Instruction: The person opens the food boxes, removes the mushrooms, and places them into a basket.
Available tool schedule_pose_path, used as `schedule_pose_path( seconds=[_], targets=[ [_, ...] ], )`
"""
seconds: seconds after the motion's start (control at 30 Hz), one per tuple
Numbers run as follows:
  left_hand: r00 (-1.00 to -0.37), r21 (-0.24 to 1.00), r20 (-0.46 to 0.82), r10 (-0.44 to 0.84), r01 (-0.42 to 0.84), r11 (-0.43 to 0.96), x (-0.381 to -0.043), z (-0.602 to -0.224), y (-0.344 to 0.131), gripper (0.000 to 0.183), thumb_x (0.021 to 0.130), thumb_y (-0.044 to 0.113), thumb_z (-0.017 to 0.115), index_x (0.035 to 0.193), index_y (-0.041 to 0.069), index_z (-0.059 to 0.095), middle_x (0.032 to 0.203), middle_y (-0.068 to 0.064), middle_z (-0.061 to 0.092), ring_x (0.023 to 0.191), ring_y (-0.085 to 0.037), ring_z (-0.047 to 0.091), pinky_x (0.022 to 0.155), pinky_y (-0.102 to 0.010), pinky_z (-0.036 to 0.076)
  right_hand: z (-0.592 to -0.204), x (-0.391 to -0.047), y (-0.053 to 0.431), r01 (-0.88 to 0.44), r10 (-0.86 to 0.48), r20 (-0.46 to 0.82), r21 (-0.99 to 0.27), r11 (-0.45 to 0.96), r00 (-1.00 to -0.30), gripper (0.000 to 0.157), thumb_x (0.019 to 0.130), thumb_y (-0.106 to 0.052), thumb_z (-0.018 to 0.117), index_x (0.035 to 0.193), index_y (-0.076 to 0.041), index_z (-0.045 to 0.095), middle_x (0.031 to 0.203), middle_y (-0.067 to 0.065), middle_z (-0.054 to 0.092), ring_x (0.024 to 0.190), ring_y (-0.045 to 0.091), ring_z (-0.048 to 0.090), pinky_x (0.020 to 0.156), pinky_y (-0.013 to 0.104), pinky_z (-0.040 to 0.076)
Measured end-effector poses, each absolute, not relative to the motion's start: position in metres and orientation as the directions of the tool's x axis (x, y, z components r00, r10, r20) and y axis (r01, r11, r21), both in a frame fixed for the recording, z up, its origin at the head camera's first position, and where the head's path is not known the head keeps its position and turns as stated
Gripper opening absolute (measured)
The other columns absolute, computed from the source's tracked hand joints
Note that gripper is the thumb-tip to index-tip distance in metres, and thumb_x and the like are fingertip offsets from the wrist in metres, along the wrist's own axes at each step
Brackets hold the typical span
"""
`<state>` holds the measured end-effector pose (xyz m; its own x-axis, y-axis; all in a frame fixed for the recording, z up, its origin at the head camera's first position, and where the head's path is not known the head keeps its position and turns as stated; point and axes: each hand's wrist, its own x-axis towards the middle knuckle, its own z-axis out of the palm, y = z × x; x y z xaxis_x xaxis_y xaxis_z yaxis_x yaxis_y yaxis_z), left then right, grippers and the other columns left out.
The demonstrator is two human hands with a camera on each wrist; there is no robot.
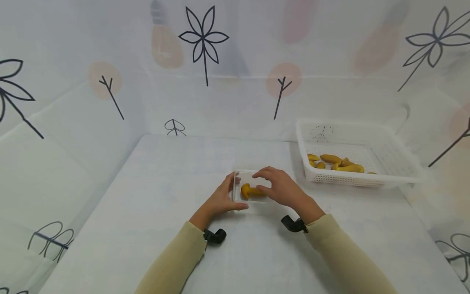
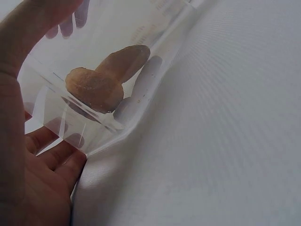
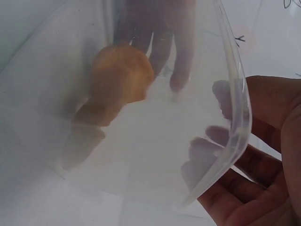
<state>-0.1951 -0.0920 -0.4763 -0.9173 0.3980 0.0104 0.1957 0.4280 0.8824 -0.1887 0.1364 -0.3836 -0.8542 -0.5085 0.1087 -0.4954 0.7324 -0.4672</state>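
A clear plastic container (image 1: 246,178) sits on the white table in front of me, with a yellow-brown mushroom (image 1: 247,191) lying on its bottom. My left hand (image 1: 219,200) holds the container's left end, thumb along the near side and fingers round the far left corner. Over the right end is my right hand (image 1: 280,188), its fingers loosely bent and apart. In the right wrist view its fingertips (image 3: 200,160) show through the plastic, away from the mushroom (image 3: 122,75). The left wrist view also shows the mushroom (image 2: 96,89) through the container wall.
A white plastic basket (image 1: 396,153) stands at the back right, with several yellow, mushroom-like pieces (image 1: 346,165) in its near left part. White patterned cloth (image 1: 235,102) hangs behind and at both sides. The table (image 1: 147,196) is covered in white cloth.
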Motion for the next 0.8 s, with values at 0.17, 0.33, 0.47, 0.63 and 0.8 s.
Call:
schedule_pose_path(
  seconds=[0.17, 0.33, 0.47, 0.63, 0.8],
  targets=[
    [-0.919, 0.874, 0.01, 0.395, 0.2, 0.443, -0.195, -0.475, -0.092, 0.109, 0.069, 0.037, 0.087, 0.152, 0.025, 0.017, 0.152, -0.004, 0.037, 0.142, -0.023, 0.037, 0.117, -0.041, 0.033, -0.386, -0.192, 0.133, -0.527, -0.553, 0.092, -0.461, 0.714, -0.828, 0.035, 0.089, -0.023, 0.07, 0.123, -0.015, 0.065, 0.124, 0.005, 0.063, 0.112, 0.027, 0.061, 0.096, 0.046, 0.053],
    [-0.919, 0.872, 0.014, 0.395, 0.204, 0.444, -0.195, -0.476, -0.092, 0.11, 0.069, 0.038, 0.087, 0.152, 0.024, 0.017, 0.152, -0.003, 0.037, 0.142, -0.022, 0.037, 0.117, -0.04, 0.034, -0.387, -0.194, 0.129, -0.552, -0.591, 0.068, -0.453, 0.7, -0.804, 0.036, 0.09, -0.026, 0.069, 0.124, -0.014, 0.065, 0.124, 0.005, 0.064, 0.114, 0.024, 0.06, 0.098, 0.045, 0.051],
    [-0.917, 0.878, 0.017, 0.398, 0.204, 0.434, -0.195, -0.476, -0.092, 0.11, 0.069, 0.037, 0.087, 0.152, 0.024, 0.017, 0.152, -0.003, 0.037, 0.143, -0.022, 0.036, 0.117, -0.04, 0.033, -0.386, -0.196, 0.126, -0.557, -0.608, 0.037, -0.445, 0.701, -0.793, 0.036, 0.091, -0.025, 0.068, 0.125, -0.011, 0.064, 0.125, 0.008, 0.064, 0.114, 0.025, 0.06, 0.099, 0.046, 0.051],
    [-0.917, 0.882, 0.018, 0.398, 0.202, 0.426, -0.196, -0.476, -0.092, 0.109, 0.069, 0.037, 0.087, 0.152, 0.025, 0.017, 0.152, -0.002, 0.037, 0.143, -0.021, 0.036, 0.117, -0.041, 0.033, -0.386, -0.199, 0.12, -0.552, -0.619, -0.009, -0.443, 0.706, -0.785, 0.035, 0.091, -0.022, 0.068, 0.124, -0.012, 0.064, 0.124, 0.006, 0.065, 0.114, 0.026, 0.06, 0.099, 0.046, 0.05],
    [-0.916, 0.88, 0.017, 0.402, 0.205, 0.429, -0.194, -0.477, -0.092, 0.109, 0.07, 0.038, 0.087, 0.152, 0.026, 0.016, 0.153, -0.003, 0.036, 0.143, -0.024, 0.036, 0.117, -0.044, 0.033, -0.388, -0.2, 0.113, -0.532, -0.62, -0.097, -0.423, 0.734, -0.779, 0.034, 0.091, -0.02, 0.067, 0.125, -0.014, 0.064, 0.12, 0.005, 0.066, 0.111, 0.027, 0.061, 0.098, 0.044, 0.051]
  ],
)
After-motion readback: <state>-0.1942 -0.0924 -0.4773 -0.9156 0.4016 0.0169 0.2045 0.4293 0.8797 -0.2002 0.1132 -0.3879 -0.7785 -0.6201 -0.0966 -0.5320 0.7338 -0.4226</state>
